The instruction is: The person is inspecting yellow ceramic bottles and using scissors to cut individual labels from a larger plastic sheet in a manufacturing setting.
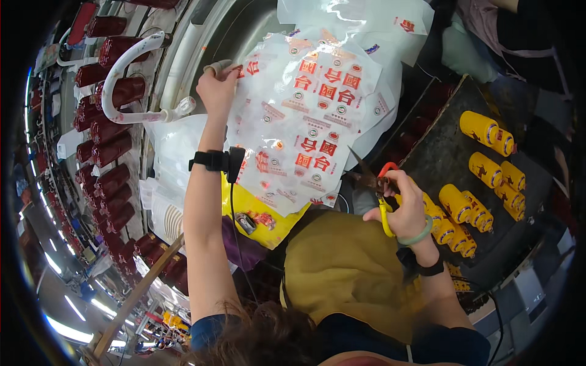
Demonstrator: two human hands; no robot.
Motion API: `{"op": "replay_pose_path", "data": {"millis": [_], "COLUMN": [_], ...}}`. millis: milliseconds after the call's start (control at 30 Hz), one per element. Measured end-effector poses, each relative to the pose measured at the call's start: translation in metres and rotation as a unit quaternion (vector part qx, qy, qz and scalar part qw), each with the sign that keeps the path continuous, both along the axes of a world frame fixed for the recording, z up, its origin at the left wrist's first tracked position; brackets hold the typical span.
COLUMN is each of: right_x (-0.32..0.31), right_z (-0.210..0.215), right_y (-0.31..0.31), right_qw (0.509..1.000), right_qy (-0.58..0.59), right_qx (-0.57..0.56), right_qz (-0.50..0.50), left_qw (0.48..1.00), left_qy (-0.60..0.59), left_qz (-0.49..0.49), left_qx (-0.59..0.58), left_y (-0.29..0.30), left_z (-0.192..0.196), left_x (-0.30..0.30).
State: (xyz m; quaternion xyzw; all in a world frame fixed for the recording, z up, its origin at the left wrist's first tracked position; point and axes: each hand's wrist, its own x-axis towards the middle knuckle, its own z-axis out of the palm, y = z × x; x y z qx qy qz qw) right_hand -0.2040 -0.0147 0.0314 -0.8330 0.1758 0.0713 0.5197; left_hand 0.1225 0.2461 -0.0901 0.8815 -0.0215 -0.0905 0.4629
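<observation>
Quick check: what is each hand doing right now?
Left hand: closed, pinching the top edge of the printed plastic sheet.
Right hand: closed around the scissors with red and yellow handles.

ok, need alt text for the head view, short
Seen from above, a person's left hand pinches the top edge of a clear plastic sheet printed with red and grey labels, while the right hand holds red-and-yellow scissors at its lower right edge. Yellow bottles lie on a dark tray to the right; rows of dark red bottles line the left.
</observation>
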Motion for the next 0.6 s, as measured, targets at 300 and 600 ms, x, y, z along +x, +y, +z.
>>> {"op": "replay_pose_path", "data": {"millis": [300, 600], "right_x": [0.004, -0.008], "right_z": [-0.023, -0.023], "right_y": [0.028, 0.044], "right_qw": [0.967, 0.945], "right_qy": [0.055, 0.123], "right_qx": [0.242, 0.274], "right_qz": [0.058, 0.132], "left_qw": [0.927, 0.821], "left_qy": [0.218, 0.385], "left_qz": [0.014, 0.102], "left_qx": [-0.305, -0.409], "left_y": [-0.024, -0.037], "left_z": [0.092, 0.115], "left_x": [-0.118, -0.174]}}
